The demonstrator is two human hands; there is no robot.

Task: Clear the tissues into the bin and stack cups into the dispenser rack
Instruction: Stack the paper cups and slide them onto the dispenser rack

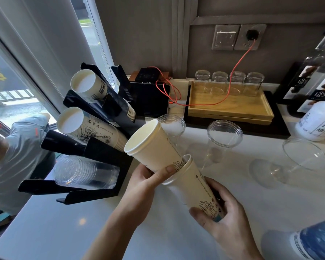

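Nesting one cream printed paper cup (150,145) into a second matching paper cup (197,186) above the white counter (68,222), I am wrapping my left hand (148,182) around the upper one. My right hand (221,216) is clasping the lower cup's base, beside the black dispenser rack (105,147).

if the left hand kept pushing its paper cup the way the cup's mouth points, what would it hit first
Probably the middle row of paper cups in the black dispenser rack. The left hand aims its paper cup up and left toward that row, though depth is hard to judge from the head view.
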